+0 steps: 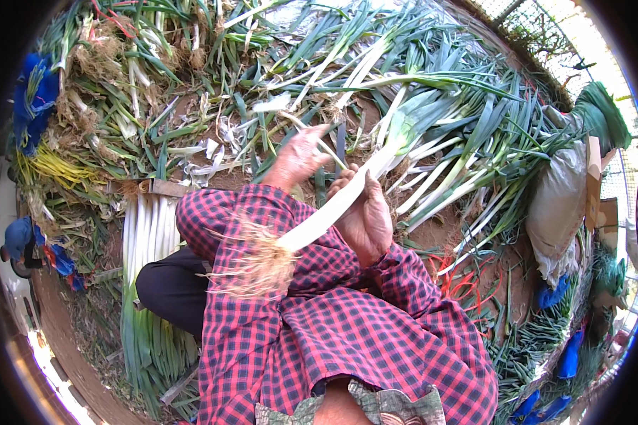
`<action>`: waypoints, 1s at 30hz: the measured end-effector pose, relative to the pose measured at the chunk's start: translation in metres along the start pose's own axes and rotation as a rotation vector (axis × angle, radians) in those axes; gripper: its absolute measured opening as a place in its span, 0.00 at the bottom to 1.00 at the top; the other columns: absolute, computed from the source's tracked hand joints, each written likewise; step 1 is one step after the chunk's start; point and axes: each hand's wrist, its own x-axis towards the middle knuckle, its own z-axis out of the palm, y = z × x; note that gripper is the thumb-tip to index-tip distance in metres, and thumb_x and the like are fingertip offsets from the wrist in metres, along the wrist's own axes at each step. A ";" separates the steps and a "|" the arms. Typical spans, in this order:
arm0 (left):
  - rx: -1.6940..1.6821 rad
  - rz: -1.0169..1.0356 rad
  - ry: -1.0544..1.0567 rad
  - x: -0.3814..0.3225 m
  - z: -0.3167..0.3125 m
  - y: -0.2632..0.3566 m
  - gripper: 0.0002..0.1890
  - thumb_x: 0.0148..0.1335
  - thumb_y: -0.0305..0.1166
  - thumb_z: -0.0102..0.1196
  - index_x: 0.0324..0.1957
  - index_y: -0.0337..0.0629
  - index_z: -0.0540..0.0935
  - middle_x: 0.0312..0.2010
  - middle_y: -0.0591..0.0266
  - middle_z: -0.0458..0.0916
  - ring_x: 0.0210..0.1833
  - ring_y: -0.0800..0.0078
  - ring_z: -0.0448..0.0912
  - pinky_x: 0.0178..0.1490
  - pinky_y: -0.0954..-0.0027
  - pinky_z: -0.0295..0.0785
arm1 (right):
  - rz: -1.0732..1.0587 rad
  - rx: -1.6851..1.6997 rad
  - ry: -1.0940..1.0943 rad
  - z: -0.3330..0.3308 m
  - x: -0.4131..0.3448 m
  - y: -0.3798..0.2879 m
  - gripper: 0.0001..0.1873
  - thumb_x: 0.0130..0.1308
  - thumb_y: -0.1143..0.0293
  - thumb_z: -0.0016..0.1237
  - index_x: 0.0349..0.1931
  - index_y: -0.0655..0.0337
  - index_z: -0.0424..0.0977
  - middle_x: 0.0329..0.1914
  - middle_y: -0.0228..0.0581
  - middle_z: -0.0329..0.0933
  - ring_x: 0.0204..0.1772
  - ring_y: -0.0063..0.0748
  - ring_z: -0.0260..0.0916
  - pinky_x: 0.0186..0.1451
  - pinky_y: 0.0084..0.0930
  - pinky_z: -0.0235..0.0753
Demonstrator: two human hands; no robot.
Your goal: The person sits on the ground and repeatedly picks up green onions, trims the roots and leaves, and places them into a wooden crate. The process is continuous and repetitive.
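Note:
My right hand point(369, 220) is closed around the white shaft of a large leek-like green onion point(329, 212). Its bushy roots point(260, 260) hang over my left sleeve, and its green leaves fan out toward the upper right. Up and to the left of that grip, my left hand point(297, 159) has its fingers on a thin pale strip of stalk point(327, 149), which runs down to the fingers of my right hand. Beyond the hands, more onions point(446, 180) lie heaped on the soil, white ends toward me.
At my left, trimmed onions point(151, 228) lie side by side against a bar frame point(170, 188). Untrimmed rooty onions point(133, 79) and yellow ties point(58, 164) are farther left. Red ties point(468, 287) and a pale sack point(558, 196) are at right. Another person point(18, 239) is at far left.

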 end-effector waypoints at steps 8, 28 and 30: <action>-1.240 0.075 0.325 -0.005 0.005 0.085 0.33 0.70 0.46 0.63 0.66 0.32 0.70 0.56 0.46 0.82 0.58 0.64 0.81 0.60 0.64 0.78 | 0.253 -0.795 -0.413 0.075 -0.023 0.047 0.15 0.81 0.63 0.44 0.56 0.63 0.73 0.51 0.41 0.81 0.54 0.37 0.80 0.59 0.35 0.80; -1.270 0.371 0.193 -0.060 -0.078 0.046 0.53 0.67 0.74 0.43 0.70 0.27 0.68 0.72 0.45 0.68 0.77 0.57 0.62 0.76 0.56 0.59 | 0.463 -1.359 -0.328 0.062 0.048 0.008 0.16 0.79 0.63 0.50 0.57 0.64 0.76 0.35 0.20 0.75 0.34 0.10 0.67 0.37 0.11 0.68; -1.296 0.249 0.189 -0.065 -0.074 0.051 0.54 0.65 0.72 0.48 0.75 0.30 0.61 0.76 0.48 0.62 0.79 0.62 0.59 0.78 0.55 0.53 | 0.329 -1.373 -0.357 0.052 0.047 -0.001 0.16 0.78 0.63 0.51 0.57 0.63 0.76 0.33 0.21 0.74 0.31 0.09 0.65 0.35 0.10 0.66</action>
